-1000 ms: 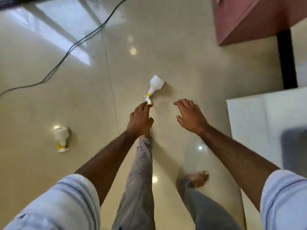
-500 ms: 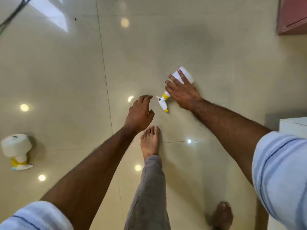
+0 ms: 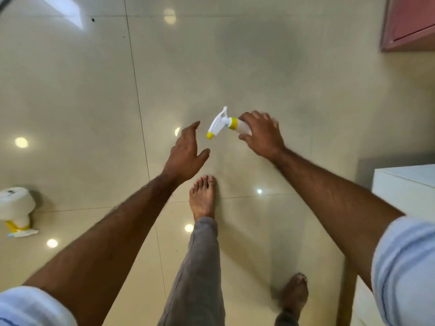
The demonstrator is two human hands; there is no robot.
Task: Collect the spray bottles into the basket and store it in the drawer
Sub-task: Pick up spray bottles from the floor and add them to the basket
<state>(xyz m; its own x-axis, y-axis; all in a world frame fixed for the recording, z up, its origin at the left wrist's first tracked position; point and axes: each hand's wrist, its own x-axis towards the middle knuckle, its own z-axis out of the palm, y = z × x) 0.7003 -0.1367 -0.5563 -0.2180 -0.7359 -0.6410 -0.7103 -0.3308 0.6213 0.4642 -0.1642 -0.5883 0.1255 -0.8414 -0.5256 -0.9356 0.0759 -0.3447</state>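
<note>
Gripping the spray bottle around its white body, the right hand has it wrapped in fingers and thumb, apparently clear of the floor, though the blur leaves that open. The bottle's long axis runs roughly three to nine o'clock, with the yellow collar and white trigger head sticking out of the fist toward nine o'clock and the nozzle tip dipping toward seven.

Nearest the camera, the two forearms reach out from pale sleeves, with a bare foot planted between them on the glossy tiled floor. Beyond it, the left hand is spread wide and empty, palm turned toward the trigger head, which lies just beside it at about two o'clock without touching. So the right hand has the bottle, and the left is the nearer one for a handover.

A second spray bottle lies on its side at the frame's nine o'clock edge, well apart from both hands, nearer the left. A white cabinet corner stands at four o'clock and a reddish cabinet at one o'clock. No basket or drawer is in view, so I judge the carrying still lies ahead; nothing blocks the open floor.
</note>
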